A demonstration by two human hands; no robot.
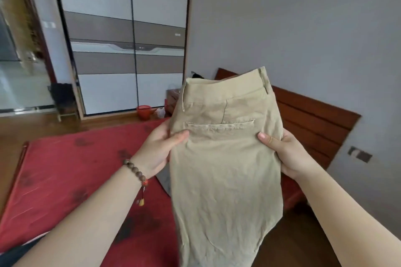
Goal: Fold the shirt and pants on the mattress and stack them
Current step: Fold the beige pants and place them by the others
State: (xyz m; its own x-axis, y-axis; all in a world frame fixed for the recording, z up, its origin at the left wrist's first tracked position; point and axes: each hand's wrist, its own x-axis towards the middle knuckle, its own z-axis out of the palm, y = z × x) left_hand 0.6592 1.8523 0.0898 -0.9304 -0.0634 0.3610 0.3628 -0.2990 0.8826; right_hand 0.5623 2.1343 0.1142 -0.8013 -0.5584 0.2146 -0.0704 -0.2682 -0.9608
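Pants (225, 158) held up above the mattress (65, 169), pinched at both edges by left hand (158, 147) and right hand (286, 154); could sag and crease if either pinch slackens.

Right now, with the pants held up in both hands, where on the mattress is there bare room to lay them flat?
The open stretch is the red mattress left of the left hand, out to its left edge. It is tighter under the khaki pants, where a grey garment lies, and by the right hand, where the wooden headboard borders it.
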